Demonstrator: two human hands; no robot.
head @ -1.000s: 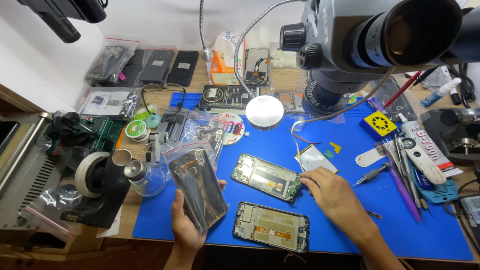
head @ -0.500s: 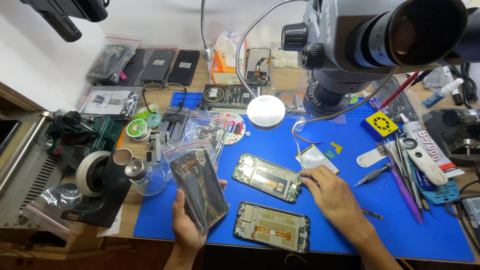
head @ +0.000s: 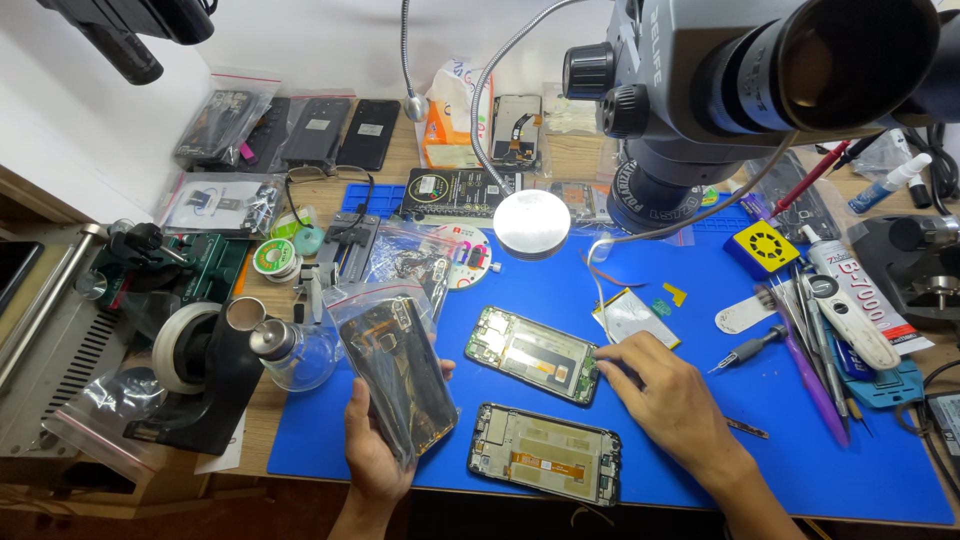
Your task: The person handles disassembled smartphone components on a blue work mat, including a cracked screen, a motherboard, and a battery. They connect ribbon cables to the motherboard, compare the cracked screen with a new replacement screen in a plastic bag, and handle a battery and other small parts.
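Left hand [head: 375,450] grips a bagged phone part [head: 398,375] upright at 7 o'clock on the blue mat [head: 820,470], same as 1 second ago. Opened phone [head: 532,355] lies mid-mat, bare frame [head: 545,452] below it. Right hand [head: 670,400] hasn't budged, fingertips [head: 603,362] narrow, pressing the phone's right end.

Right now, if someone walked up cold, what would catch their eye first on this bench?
Probably the big grey microscope head looming at the top right, close to the camera. Below it, the blue mat carries two opened phones: the right hand touches the end of the upper phone frame, with the lower phone frame at the mat's near edge. The left hand holds up a clear bag with a phone part at the mat's left side.
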